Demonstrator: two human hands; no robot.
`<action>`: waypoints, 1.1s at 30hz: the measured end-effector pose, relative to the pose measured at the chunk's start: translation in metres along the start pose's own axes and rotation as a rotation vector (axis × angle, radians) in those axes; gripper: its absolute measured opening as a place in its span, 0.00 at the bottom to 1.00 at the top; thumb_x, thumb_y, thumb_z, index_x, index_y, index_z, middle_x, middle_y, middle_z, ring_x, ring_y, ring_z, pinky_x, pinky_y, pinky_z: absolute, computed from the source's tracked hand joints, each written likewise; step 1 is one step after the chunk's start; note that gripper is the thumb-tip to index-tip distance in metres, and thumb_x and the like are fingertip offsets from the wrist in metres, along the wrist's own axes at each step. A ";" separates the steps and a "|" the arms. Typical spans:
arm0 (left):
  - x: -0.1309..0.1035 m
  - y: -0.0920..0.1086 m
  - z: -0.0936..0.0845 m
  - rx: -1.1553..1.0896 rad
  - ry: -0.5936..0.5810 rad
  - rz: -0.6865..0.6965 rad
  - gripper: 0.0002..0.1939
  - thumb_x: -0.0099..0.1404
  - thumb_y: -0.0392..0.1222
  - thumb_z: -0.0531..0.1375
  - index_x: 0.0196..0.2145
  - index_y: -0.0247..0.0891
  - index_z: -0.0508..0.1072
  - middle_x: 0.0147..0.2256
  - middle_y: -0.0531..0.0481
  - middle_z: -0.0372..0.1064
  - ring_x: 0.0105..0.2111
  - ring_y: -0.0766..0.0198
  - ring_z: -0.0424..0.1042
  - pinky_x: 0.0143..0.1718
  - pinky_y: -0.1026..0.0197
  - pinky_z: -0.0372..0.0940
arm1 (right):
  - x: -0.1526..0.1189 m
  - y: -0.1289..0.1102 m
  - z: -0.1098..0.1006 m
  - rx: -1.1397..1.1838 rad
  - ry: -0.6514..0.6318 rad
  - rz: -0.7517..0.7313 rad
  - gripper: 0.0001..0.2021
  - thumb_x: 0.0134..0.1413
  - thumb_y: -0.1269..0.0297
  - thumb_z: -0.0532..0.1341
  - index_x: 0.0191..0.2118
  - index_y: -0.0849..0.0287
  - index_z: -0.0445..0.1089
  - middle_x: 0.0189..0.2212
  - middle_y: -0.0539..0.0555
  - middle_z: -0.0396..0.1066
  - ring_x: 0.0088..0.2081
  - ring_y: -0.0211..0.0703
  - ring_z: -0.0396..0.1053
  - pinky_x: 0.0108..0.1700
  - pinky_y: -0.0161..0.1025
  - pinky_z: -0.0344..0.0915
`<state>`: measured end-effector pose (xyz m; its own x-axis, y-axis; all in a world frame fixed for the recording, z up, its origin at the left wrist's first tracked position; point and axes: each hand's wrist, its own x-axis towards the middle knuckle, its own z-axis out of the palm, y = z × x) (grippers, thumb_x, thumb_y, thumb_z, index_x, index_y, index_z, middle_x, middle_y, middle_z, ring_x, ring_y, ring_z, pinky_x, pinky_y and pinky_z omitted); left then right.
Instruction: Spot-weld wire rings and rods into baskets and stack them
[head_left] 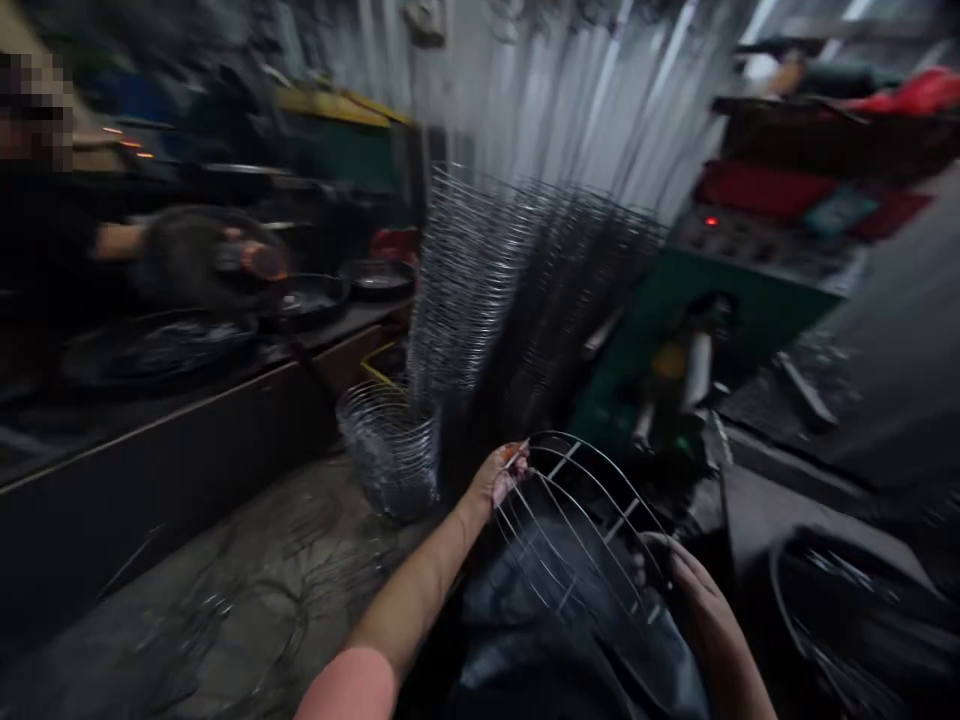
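Note:
Above my lap I hold a wire rack [577, 510], an open frame of curved metal wires joined by short flat cross strips. My left hand [504, 476] is closed round its upper left edge, with something orange at the fingertips. At the lower right side, my right hand [679, 565] grips the rack's edge; its fingers are partly hidden and blurred. Dark, shiny cloth [510, 640] covers my lap under the rack. In front of my right hand stands a green machine [757, 310] with a lit red lamp.
Tall stacks of wire racks [472, 280] lean near the corrugated wall. A shorter bundle of wire rings [390, 450] stands on the floor. To the left, a co-worker's hand [120, 240] is beside a bench [187, 420]. A dark round container [784, 600] with metal pieces sits right.

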<state>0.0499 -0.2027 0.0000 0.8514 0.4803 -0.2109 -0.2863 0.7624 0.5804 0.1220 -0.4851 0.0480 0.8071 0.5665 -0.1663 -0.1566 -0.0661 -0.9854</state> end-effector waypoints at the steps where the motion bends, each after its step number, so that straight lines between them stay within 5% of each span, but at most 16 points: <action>1: 0.005 -0.006 0.003 0.038 -0.023 -0.049 0.14 0.45 0.40 0.67 0.30 0.33 0.71 0.25 0.53 0.65 0.22 0.72 0.62 0.31 0.62 0.64 | -0.008 0.001 -0.004 0.050 0.061 0.034 0.21 0.39 0.48 0.67 0.36 0.58 0.73 0.26 0.55 0.72 0.26 0.45 0.69 0.25 0.39 0.65; 4: 0.019 -0.015 0.011 0.216 -0.062 -0.170 0.19 0.47 0.41 0.66 0.38 0.36 0.72 0.30 0.50 0.68 0.28 0.68 0.66 0.32 0.62 0.63 | -0.013 0.003 -0.012 0.178 0.201 0.066 0.19 0.35 0.50 0.69 0.33 0.58 0.73 0.23 0.52 0.70 0.22 0.40 0.65 0.21 0.34 0.62; 6: 0.020 -0.016 0.018 0.332 0.019 -0.176 0.22 0.49 0.42 0.64 0.44 0.40 0.70 0.33 0.50 0.68 0.32 0.66 0.67 0.35 0.60 0.62 | -0.009 0.007 -0.016 0.235 0.230 0.054 0.19 0.36 0.51 0.69 0.32 0.59 0.73 0.20 0.50 0.68 0.20 0.37 0.62 0.20 0.33 0.60; 10: -0.001 -0.027 0.036 0.519 0.187 0.045 0.22 0.52 0.44 0.61 0.46 0.41 0.69 0.40 0.48 0.68 0.42 0.62 0.66 0.42 0.58 0.60 | 0.000 0.017 -0.021 0.286 0.243 -0.007 0.18 0.42 0.49 0.65 0.34 0.59 0.72 0.19 0.49 0.66 0.20 0.36 0.62 0.22 0.32 0.59; 12: -0.018 -0.038 0.052 0.601 0.111 0.104 0.23 0.52 0.46 0.62 0.46 0.41 0.69 0.45 0.46 0.67 0.47 0.59 0.64 0.45 0.58 0.59 | 0.003 0.022 -0.018 0.257 0.266 -0.050 0.19 0.45 0.49 0.64 0.36 0.59 0.71 0.19 0.49 0.66 0.21 0.37 0.63 0.23 0.32 0.59; 16: -0.043 -0.064 0.090 0.689 -0.125 -0.010 0.28 0.50 0.49 0.65 0.48 0.39 0.68 0.48 0.42 0.65 0.49 0.55 0.64 0.45 0.57 0.61 | 0.004 0.033 -0.002 0.199 0.279 -0.084 0.20 0.47 0.47 0.61 0.38 0.59 0.71 0.21 0.50 0.69 0.24 0.38 0.66 0.26 0.33 0.61; 19: -0.048 -0.080 0.105 0.739 -0.130 -0.075 0.31 0.47 0.49 0.67 0.49 0.39 0.66 0.47 0.43 0.65 0.46 0.56 0.66 0.40 0.59 0.64 | -0.001 0.046 0.002 0.222 0.255 -0.099 0.20 0.50 0.47 0.58 0.40 0.58 0.71 0.22 0.50 0.70 0.25 0.38 0.66 0.30 0.35 0.63; 22: -0.044 -0.093 0.107 0.817 -0.119 -0.140 0.31 0.43 0.48 0.69 0.45 0.38 0.67 0.40 0.46 0.68 0.39 0.58 0.69 0.31 0.62 0.64 | -0.010 0.053 -0.016 0.107 0.133 -0.096 0.20 0.52 0.48 0.56 0.43 0.58 0.71 0.27 0.52 0.72 0.29 0.41 0.69 0.34 0.39 0.65; 25: -0.042 -0.101 0.103 0.856 -0.116 -0.213 0.29 0.40 0.47 0.69 0.41 0.36 0.70 0.34 0.47 0.70 0.34 0.60 0.69 0.27 0.63 0.64 | -0.025 0.044 -0.066 -0.213 0.205 -0.177 0.17 0.48 0.55 0.61 0.43 0.57 0.72 0.37 0.54 0.73 0.41 0.47 0.69 0.46 0.44 0.63; 29: -0.043 -0.103 0.101 0.849 -0.062 -0.223 0.26 0.37 0.44 0.69 0.38 0.37 0.72 0.36 0.48 0.71 0.36 0.59 0.69 0.27 0.64 0.64 | -0.044 0.012 -0.181 -0.447 0.781 -0.235 0.15 0.50 0.59 0.58 0.43 0.59 0.71 0.41 0.56 0.72 0.45 0.47 0.67 0.50 0.44 0.60; 33: -0.045 -0.103 0.107 0.828 -0.033 -0.224 0.26 0.34 0.40 0.68 0.36 0.40 0.73 0.39 0.48 0.71 0.41 0.56 0.69 0.28 0.65 0.64 | -0.043 -0.021 -0.302 -0.615 1.320 0.069 0.16 0.51 0.65 0.58 0.46 0.64 0.69 0.43 0.60 0.71 0.45 0.47 0.67 0.48 0.40 0.61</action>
<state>0.0882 -0.3498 0.0339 0.8654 0.3336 -0.3739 0.2926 0.2693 0.9175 0.2621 -0.7561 0.0655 0.7862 -0.5811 0.2103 -0.2261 -0.5872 -0.7772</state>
